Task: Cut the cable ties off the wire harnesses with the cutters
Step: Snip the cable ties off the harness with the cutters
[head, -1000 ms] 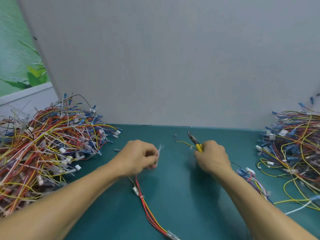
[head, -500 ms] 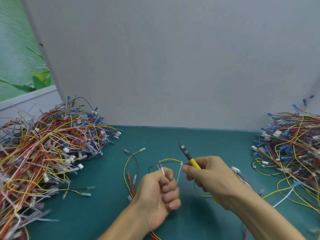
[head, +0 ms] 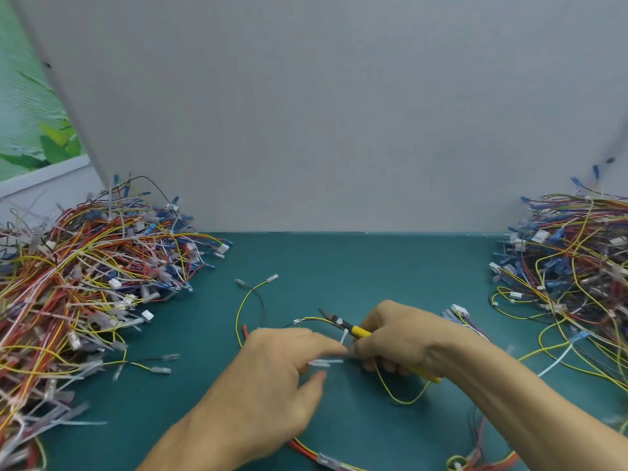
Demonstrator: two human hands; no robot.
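Note:
A thin harness (head: pixel 401 399) of yellow and black wires lies on the green mat in front of me. My right hand (head: pixel 404 338) grips the yellow-handled cutters (head: pixel 360 332), whose dark jaws point up and left, apart from any tie. A white cable tie (head: pixel 345 336) sticks up from the harness beside the cutters. My left hand (head: pixel 278 379) reaches to the right with its index finger stretched out. It pinches another white cable tie (head: pixel 328 362) between thumb and fingers, though motion blur softens the view.
A big heap of harnesses with ties (head: pixel 78 287) fills the left side, and another heap (head: pixel 574 273) fills the right. Loose wires (head: pixel 251 297) lie on the green mat (head: pixel 356 266). A grey board (head: pixel 323 113) stands behind.
My left hand has opened out of a fist and now pinches a tie near the right hand. The right hand with the cutters has tilted and dropped lower.

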